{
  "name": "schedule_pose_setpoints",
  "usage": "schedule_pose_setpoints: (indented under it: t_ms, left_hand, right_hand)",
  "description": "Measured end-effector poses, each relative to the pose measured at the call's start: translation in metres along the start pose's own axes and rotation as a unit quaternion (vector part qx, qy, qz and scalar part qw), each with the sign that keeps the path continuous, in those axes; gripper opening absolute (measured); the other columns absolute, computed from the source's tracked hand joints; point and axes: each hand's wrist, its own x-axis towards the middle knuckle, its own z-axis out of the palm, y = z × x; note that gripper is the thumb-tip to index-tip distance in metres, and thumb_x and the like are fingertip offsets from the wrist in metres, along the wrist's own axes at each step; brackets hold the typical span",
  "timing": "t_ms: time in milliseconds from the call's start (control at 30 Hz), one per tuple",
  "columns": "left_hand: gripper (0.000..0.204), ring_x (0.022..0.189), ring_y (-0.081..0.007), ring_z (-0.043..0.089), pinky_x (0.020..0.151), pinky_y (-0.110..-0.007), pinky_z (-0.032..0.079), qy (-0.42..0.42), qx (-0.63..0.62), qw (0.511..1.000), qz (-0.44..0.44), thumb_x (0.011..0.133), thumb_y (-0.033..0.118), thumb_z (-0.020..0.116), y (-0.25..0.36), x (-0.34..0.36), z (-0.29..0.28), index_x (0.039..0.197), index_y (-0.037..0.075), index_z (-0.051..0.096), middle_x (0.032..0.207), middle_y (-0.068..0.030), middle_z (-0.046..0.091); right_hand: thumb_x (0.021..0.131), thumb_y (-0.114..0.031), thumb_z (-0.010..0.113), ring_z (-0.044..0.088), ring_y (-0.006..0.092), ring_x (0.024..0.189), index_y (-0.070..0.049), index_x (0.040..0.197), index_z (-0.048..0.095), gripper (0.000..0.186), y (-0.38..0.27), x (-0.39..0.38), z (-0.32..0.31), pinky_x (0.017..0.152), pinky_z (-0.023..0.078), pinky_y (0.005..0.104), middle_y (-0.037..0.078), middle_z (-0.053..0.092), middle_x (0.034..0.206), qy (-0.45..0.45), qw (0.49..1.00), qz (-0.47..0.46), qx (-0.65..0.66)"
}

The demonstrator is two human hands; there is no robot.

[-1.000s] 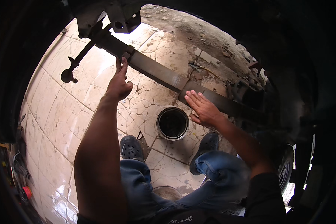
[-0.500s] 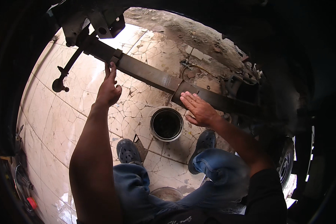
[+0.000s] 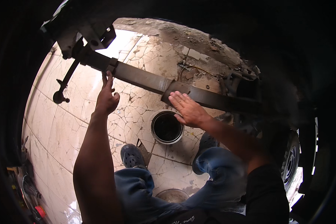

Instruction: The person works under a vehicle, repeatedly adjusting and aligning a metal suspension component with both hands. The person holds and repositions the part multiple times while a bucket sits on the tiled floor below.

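Observation:
A long metal beam [image 3: 137,76] runs diagonally beneath dark brackets, with a narrow band [image 3: 113,64] around its left part and a wider plate section [image 3: 169,89] farther right. My left hand [image 3: 106,98] reaches up to the band from below, index and middle fingers extended against its lower side, thumb apart. My right hand [image 3: 187,111] lies with fingers straight and flattened on the wider section. Below that hand, a round metal can [image 3: 167,127] with a dark interior stands on the cracked tile floor [image 3: 59,138]. A rod with a ball joint [image 3: 58,96] hangs left of the beam.
My feet flank the can, with a shallow round pan [image 3: 172,195] between my legs. Dark vehicle parts surround the view, with a wheel [image 3: 291,162] at right. Rubble and broken ground [image 3: 198,48] lie beyond the tiles. Tools with a red part [image 3: 39,211] sit at lower left.
The view has shifted, so the upper end of the beam appears lower and farther left. Both hands remain at about the same places on it, fingers still extended.

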Motion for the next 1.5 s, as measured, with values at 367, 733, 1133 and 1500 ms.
schedule_pose_setpoints:
  t_ms: [367,733,1133,1500]
  left_hand:
    - [0.096,0.115,-0.0313,0.064,0.093,-0.036,0.054,0.003,0.035,0.999,-0.006,0.080,0.008,0.052,0.003,0.002,-0.001,0.160,0.024,0.001,0.167,-0.0138,0.000]
    - [0.095,0.123,-0.0340,0.060,0.096,-0.035,0.053,-0.020,0.051,0.998,-0.019,0.083,0.007,0.053,0.005,0.001,-0.005,0.160,0.021,-0.002,0.166,-0.0152,-0.010]
    - [0.096,0.124,-0.0338,0.059,0.098,-0.036,0.053,-0.025,0.066,0.997,-0.027,0.084,0.005,0.053,0.008,0.002,-0.003,0.159,0.020,-0.004,0.166,-0.0138,-0.009]
    - [0.095,0.123,-0.0343,0.060,0.095,-0.035,0.054,-0.020,0.044,0.999,-0.010,0.084,0.005,0.053,0.003,0.001,-0.003,0.160,0.021,-0.002,0.166,-0.0146,-0.010]
  right_hand:
    - [0.096,-0.032,0.054,0.034,0.0344,0.145,0.001,0.151,0.033,0.067,-0.010,0.035,0.021,0.119,0.026,0.0465,0.021,0.038,0.154,0.093,0.995,0.005,-0.030]
    - [0.094,-0.036,0.055,0.041,0.0321,0.138,0.001,0.147,0.041,0.066,0.010,-0.021,0.003,0.115,0.030,0.0452,0.018,0.044,0.148,0.070,0.995,-0.009,-0.074]
    - [0.092,-0.035,0.057,0.032,0.0304,0.145,-0.002,0.150,0.037,0.070,0.012,-0.020,0.012,0.119,0.025,0.0449,0.017,0.033,0.156,0.040,0.992,-0.002,-0.116]
    - [0.092,-0.036,0.057,0.022,0.0339,0.150,-0.003,0.153,0.031,0.074,0.005,0.007,0.008,0.122,0.019,0.0466,0.019,0.024,0.161,0.000,0.999,-0.006,-0.050]
